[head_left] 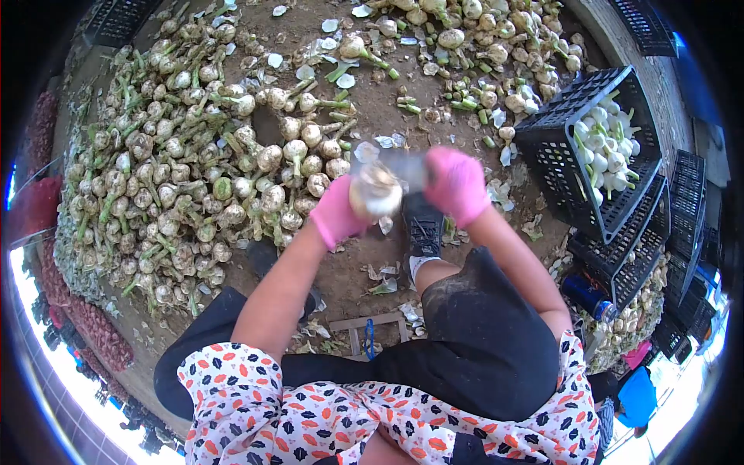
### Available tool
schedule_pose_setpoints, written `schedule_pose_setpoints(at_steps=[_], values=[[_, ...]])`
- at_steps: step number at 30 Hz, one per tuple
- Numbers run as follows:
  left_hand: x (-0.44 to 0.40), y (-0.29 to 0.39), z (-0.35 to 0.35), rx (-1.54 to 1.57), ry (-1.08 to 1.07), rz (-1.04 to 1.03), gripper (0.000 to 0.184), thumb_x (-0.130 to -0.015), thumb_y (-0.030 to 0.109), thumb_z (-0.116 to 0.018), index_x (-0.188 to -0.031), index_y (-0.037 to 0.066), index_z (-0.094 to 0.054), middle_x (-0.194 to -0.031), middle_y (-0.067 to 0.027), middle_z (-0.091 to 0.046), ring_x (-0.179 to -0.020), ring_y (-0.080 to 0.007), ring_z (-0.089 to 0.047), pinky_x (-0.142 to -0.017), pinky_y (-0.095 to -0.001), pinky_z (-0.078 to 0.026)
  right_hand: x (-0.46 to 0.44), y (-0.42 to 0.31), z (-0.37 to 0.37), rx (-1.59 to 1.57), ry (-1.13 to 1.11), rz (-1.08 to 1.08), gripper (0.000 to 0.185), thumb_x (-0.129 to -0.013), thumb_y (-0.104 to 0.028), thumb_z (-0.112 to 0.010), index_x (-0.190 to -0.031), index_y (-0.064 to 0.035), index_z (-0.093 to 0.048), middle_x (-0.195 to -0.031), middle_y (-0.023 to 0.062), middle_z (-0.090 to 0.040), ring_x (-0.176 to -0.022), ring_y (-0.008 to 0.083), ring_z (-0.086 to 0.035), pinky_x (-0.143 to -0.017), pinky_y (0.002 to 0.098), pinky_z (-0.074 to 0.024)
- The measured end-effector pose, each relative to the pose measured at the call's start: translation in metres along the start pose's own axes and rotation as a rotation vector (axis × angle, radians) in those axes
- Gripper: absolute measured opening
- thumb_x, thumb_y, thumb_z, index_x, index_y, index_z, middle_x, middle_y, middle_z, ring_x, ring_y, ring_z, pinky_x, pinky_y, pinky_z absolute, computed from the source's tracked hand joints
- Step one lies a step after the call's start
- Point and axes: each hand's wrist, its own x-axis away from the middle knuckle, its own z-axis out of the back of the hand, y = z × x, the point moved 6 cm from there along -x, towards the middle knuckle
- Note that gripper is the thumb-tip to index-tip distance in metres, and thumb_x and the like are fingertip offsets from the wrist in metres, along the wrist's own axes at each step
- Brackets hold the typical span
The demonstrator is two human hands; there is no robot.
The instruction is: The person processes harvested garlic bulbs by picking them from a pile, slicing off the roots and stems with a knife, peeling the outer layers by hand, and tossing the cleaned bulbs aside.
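Note:
My left hand (339, 215), in a pink glove, is closed round a whitish bulb (377, 191) with loose papery skin near its top. Just right of it, my right hand (457, 186), also gloved in pink, is wrapped round a tool (408, 171) whose grey, blade-like part is blurred and reaches to the bulb. Motion smears both the bulb and the blade. Below the hands a dark shoe (425, 231) rests on the soil.
Many untrimmed bulbs (167, 186) are heaped on the left, with more bulbs (496, 46) at the top right. A black crate (558, 155) of cleaned white bulbs stands tilted on the right, above stacked crates. A blue can (587, 297) lies near them.

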Motion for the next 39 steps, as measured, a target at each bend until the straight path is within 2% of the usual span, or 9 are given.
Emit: schedule_pose_setpoints(at_steps=[4, 11, 14, 23, 26, 30, 33, 36, 39], values=[[0.016, 0.024, 0.013, 0.054, 0.086, -0.066, 0.042, -0.068, 0.018, -0.080, -0.106, 0.007, -0.063, -0.102, -0.0078, -0.067, -0.095, -0.0241, -0.064, -0.085, -0.0330, -0.051, 0.006, 0.129, -0.019, 0.029, -0.031, -0.498, 0.024, -0.079, -0.027, -0.063, -0.094, -0.0080, -0.064, -0.094, 0.0156, -0.067, -0.089, 0.0323, -0.065, -0.078, 0.0430, -0.0505], [0.016, 0.001, -0.019, 1.690, 0.004, 0.587, 0.061, -0.079, 0.014, -0.075, -0.129, 0.002, -0.041, -0.116, -0.0070, -0.060, -0.100, -0.0194, -0.062, -0.093, -0.0339, -0.048, 0.022, 0.092, -0.052, -0.200, 0.024, -0.414, 0.030, -0.077, -0.030, -0.065, -0.094, -0.0049, -0.064, -0.094, 0.0181, -0.066, -0.091, 0.0358, -0.063, -0.079, 0.0442, -0.0493], [-0.004, 0.026, 0.022, 0.374, 0.241, -0.056, 0.044, -0.072, -0.001, -0.066, -0.113, 0.012, -0.058, -0.110, -0.0101, -0.058, -0.104, -0.0261, -0.059, -0.095, -0.0349, -0.046, 0.015, 0.074, -0.037, -0.358, 0.123, -0.295, 0.030, -0.076, -0.029, -0.066, -0.091, -0.0035, -0.063, -0.091, 0.0184, -0.066, -0.089, 0.0361, -0.063, -0.077, 0.0429, -0.0495], [0.002, 0.059, 0.029, 0.022, -0.026, -0.217, 0.033, -0.063, 0.005, -0.069, -0.093, 0.016, -0.065, -0.109, -0.0089, -0.060, -0.097, -0.0313, -0.058, -0.085, -0.0407, -0.048, 0.009, 0.025, -0.025, -0.452, -0.009, -0.038, 0.035, -0.073, -0.027, -0.067, -0.099, -0.0033, -0.063, -0.095, 0.0197, -0.065, -0.091, 0.0369, -0.062, -0.079, 0.0425, -0.0497], [0.017, 0.039, -0.010, 0.210, -0.498, 0.014, 0.030, -0.065, 0.004, -0.065, -0.093, 0.014, -0.062, -0.106, -0.0100, -0.059, -0.103, -0.0319, -0.057, -0.087, -0.0391, -0.048, 0.027, 0.096, -0.084, -0.372, -0.096, -0.519, 0.054, -0.072, -0.030, -0.064, -0.114, 0.0035, -0.060, -0.112, 0.0228, -0.063, -0.110, 0.0367, -0.057, -0.095, 0.0406, -0.0455], [-0.056, 0.039, 0.060, 0.812, 0.311, -0.083, 0.049, -0.071, 0.004, -0.065, -0.119, 0.012, -0.057, -0.126, -0.0144, -0.051, -0.113, -0.0294, -0.054, -0.088, -0.0368, -0.051, 0.045, 0.101, -0.109, -0.747, -0.128, -0.710, 0.044, -0.072, -0.023, -0.066, -0.107, 0.0032, -0.062, -0.089, 0.0163, -0.068, -0.082, 0.0255, -0.066, -0.073, 0.0353, -0.0523], [-0.083, 0.015, 0.135, 0.536, 0.460, 0.095, 0.050, -0.082, 0.003, -0.059, -0.130, 0.008, -0.050, -0.139, -0.0143, -0.042, -0.116, -0.0265, -0.053, -0.083, -0.0285, -0.054, 0.048, 0.102, -0.099, -0.909, -0.091, -0.754, 0.036, -0.073, -0.018, -0.066, -0.101, 0.0028, -0.062, -0.074, 0.0097, -0.067, -0.063, 0.0161, -0.063, -0.058, 0.0305, -0.0510], [-0.033, -0.067, 0.169, 0.088, 0.157, 0.739, 0.050, -0.082, -0.003, -0.051, -0.131, 0.010, -0.051, -0.145, -0.0130, -0.038, -0.119, -0.0251, -0.052, -0.090, -0.0297, -0.053, 0.049, 0.113, -0.103, -0.906, -0.073, -0.718, 0.034, -0.073, -0.017, -0.066, -0.100, 0.0023, -0.062, -0.069, 0.0069, -0.065, -0.056, 0.0125, -0.060, -0.052, 0.0284, -0.0491], [0.035, -0.155, 0.127, -0.305, -0.389, 0.820, 0.064, -0.077, -0.004, -0.050, -0.138, 0.016, -0.043, -0.143, -0.0133, -0.042, -0.122, -0.0288, -0.051, -0.101, -0.0381, -0.045, 0.056, 0.113, -0.106, -0.983, -0.076, -0.726, 0.037, -0.074, -0.019, -0.067, -0.103, 0.0027, -0.061, -0.070, 0.0073, -0.065, -0.055, 0.0141, -0.061, -0.051, 0.0293, -0.0496]])
